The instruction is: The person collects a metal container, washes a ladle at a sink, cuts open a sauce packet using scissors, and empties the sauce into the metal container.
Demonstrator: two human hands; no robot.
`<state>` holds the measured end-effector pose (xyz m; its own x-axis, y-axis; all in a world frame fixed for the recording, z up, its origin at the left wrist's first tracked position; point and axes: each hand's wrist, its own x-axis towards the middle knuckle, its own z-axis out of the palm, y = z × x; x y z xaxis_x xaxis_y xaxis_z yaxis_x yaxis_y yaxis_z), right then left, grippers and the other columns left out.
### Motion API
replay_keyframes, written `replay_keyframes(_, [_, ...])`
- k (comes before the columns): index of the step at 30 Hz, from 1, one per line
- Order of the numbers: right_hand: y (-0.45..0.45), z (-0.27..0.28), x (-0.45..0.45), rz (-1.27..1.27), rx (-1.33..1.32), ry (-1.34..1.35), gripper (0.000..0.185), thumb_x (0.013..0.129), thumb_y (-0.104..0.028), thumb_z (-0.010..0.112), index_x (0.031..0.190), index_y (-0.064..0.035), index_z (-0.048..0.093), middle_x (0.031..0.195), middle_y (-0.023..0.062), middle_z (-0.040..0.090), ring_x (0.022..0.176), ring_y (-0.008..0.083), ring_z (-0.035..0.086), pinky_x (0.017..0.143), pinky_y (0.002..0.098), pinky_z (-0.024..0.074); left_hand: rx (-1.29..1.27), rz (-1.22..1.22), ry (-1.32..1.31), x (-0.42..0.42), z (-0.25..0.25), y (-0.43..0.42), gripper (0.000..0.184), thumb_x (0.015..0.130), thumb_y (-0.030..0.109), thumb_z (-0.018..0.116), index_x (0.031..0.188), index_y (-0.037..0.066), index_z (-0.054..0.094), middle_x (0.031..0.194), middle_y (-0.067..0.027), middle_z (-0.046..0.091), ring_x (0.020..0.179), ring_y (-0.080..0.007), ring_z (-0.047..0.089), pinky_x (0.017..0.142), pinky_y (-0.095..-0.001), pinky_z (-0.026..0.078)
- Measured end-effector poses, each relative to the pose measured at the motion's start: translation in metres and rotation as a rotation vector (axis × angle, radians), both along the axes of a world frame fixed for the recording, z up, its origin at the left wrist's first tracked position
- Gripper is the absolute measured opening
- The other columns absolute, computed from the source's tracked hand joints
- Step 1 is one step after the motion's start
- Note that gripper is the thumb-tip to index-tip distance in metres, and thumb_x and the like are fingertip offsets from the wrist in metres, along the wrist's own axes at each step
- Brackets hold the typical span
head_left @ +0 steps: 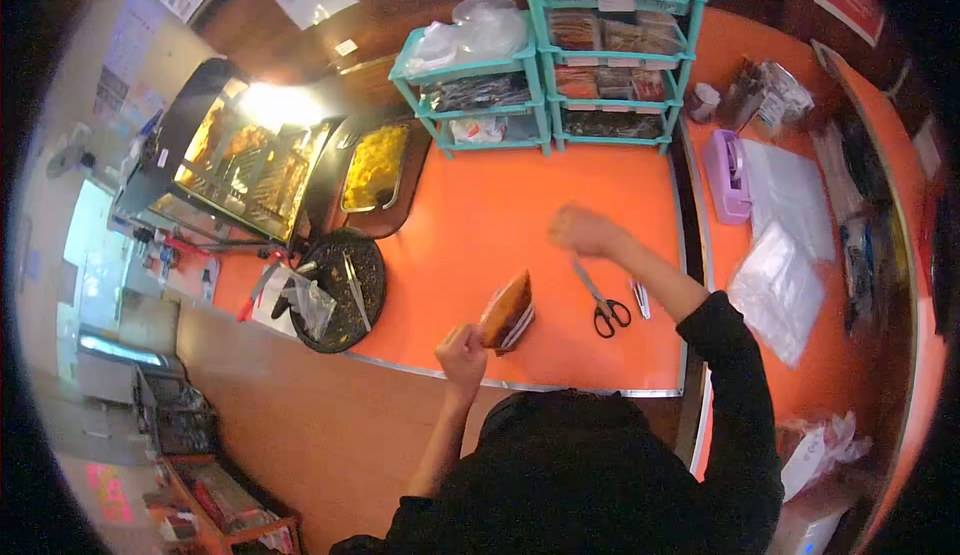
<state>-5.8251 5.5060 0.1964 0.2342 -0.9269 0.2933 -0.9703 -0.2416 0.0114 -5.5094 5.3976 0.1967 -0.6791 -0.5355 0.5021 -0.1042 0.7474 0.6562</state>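
Observation:
My left hand [462, 355] is closed on the edge of a brown-orange packet [509, 307] with a pale, striped side, held tilted near the front edge of the orange counter [460, 205]. Its contents cannot be made out. My right hand [582, 231] is raised over the counter, slightly blurred, with its fingers curled in; whatever they may hold is hidden. Just below it lies a pair of scissors [607, 313] with black handles, blades pointing toward that hand. A small stapler-like metal item [640, 299] rests beside the scissors.
To the left stand a lit glass food warmer [250, 160], a tray of yellow food [375, 170] and a round dark pan [350, 285] with tongs. Teal racks [612, 60] of packets line the back. On the right are a purple device [728, 177] and clear plastic bags [780, 290].

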Motion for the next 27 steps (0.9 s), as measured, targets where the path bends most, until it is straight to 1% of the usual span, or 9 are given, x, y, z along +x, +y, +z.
replay_keyframes(2, [0.030, -0.011, -0.020, -0.259, 0.015, 0.072, 0.005, 0.068, -0.011, 0.059, 0.071, -0.0078, 0.059, 0.078, 0.0086, 0.061, 0.078, 0.0240, 0.059, 0.073, 0.0394, 0.0459, 0.124, 0.115, 0.003, 0.006, -0.013, -0.015, 0.011, 0.075, -0.003, 0.055, 0.066, -0.002, 0.048, 0.056, -0.0130, 0.043, 0.047, -0.0185, 0.041, 0.044, -0.0310, 0.033])
replay_keyframes(5, [0.076, 0.003, 0.008, -0.621, 0.075, -0.196, 0.012, 0.073, -0.021, 0.060, 0.070, -0.0087, 0.061, 0.077, 0.0082, 0.062, 0.079, 0.0265, 0.060, 0.072, 0.0386, 0.0456, 0.150, 0.135, 0.002, -0.014, -0.002, -0.023, 0.014, 0.075, -0.003, 0.055, 0.064, -0.002, 0.046, 0.053, -0.0103, 0.036, 0.051, -0.0123, 0.033, 0.044, -0.0293, 0.029])
replay_keyframes(7, [0.091, -0.003, 0.044, -0.874, 0.351, -0.481, 0.014, 0.069, -0.020, 0.064, 0.071, -0.0057, 0.065, 0.073, 0.0128, 0.063, 0.071, 0.0278, 0.062, 0.064, 0.0425, 0.0478, 0.163, 0.109, -0.053, -0.032, 0.002, -0.032, 0.017, 0.075, -0.002, 0.055, 0.062, -0.002, 0.045, 0.053, -0.0096, 0.032, 0.051, -0.0107, 0.033, 0.044, -0.0288, 0.029])
replay_keyframes(9, [0.109, -0.028, 0.071, -0.899, 0.548, -0.490, 0.016, 0.073, -0.022, 0.063, 0.071, -0.0064, 0.067, 0.069, 0.0140, 0.063, 0.063, 0.0279, 0.063, 0.062, 0.0442, 0.0491, 0.160, 0.039, -0.046, -0.049, 0.002, -0.041, 0.016, 0.076, -0.001, 0.055, 0.063, -0.003, 0.047, 0.053, -0.0078, 0.035, 0.051, -0.0099, 0.035, 0.046, -0.0270, 0.030])
replay_keyframes(11, [0.122, -0.067, 0.104, -0.989, 0.178, -0.305, 0.019, 0.076, -0.021, 0.061, 0.069, -0.0046, 0.066, 0.067, 0.0154, 0.063, 0.065, 0.0275, 0.063, 0.060, 0.0426, 0.0496, 0.211, 0.035, -0.037, -0.064, 0.018, -0.039, 0.018, 0.080, 0.005, 0.058, 0.064, -0.002, 0.052, 0.053, -0.0039, 0.041, 0.050, -0.0081, 0.039, 0.045, -0.0255, 0.032])
replay_keyframes(14, [0.115, -0.082, 0.132, -1.241, 0.255, -0.563, 0.018, 0.075, -0.019, 0.061, 0.072, -0.0017, 0.064, 0.074, 0.0171, 0.063, 0.078, 0.0291, 0.062, 0.065, 0.0401, 0.0496, 0.269, 0.008, -0.022, -0.077, 0.017, -0.040, 0.022, 0.083, 0.012, 0.061, 0.067, -0.002, 0.058, 0.054, -0.0003, 0.049, 0.050, -0.0066, 0.046, 0.045, -0.0236, 0.035])
replay_keyframes(17, [0.111, -0.120, 0.138, -1.326, 0.122, -0.381, 0.030, 0.071, -0.028, 0.070, 0.081, -0.0018, 0.059, 0.078, 0.0137, 0.060, 0.077, 0.0270, 0.062, 0.064, 0.0393, 0.0516, 0.235, -0.023, -0.043, -0.078, -0.012, -0.040, 0.021, 0.083, 0.013, 0.063, 0.069, -0.002, 0.061, 0.056, -0.0019, 0.053, 0.052, -0.0074, 0.050, 0.046, -0.0230, 0.038])
replay_keyframes(21, [0.104, -0.122, 0.136, -1.337, 0.233, -0.337, 0.028, 0.069, -0.027, 0.071, 0.079, -0.0029, 0.060, 0.078, 0.0122, 0.059, 0.073, 0.0261, 0.062, 0.062, 0.0383, 0.0519, 0.259, 0.051, -0.190, -0.068, -0.021, -0.021, 0.020, 0.082, 0.013, 0.063, 0.070, -0.003, 0.060, 0.055, -0.0060, 0.054, 0.053, -0.0086, 0.048, 0.050, -0.0267, 0.039])
replay_keyframes(27, [0.115, -0.091, 0.141, -1.319, 0.187, -0.718, 0.027, 0.070, -0.025, 0.070, 0.078, -0.0020, 0.060, 0.070, 0.0134, 0.060, 0.064, 0.0251, 0.063, 0.057, 0.0352, 0.0503, 0.322, 0.030, -0.294, -0.068, 0.002, -0.029, 0.014, 0.080, 0.011, 0.066, 0.076, -0.002, 0.063, 0.060, -0.0069, 0.061, 0.057, -0.0111, 0.060, 0.055, -0.0247, 0.050])
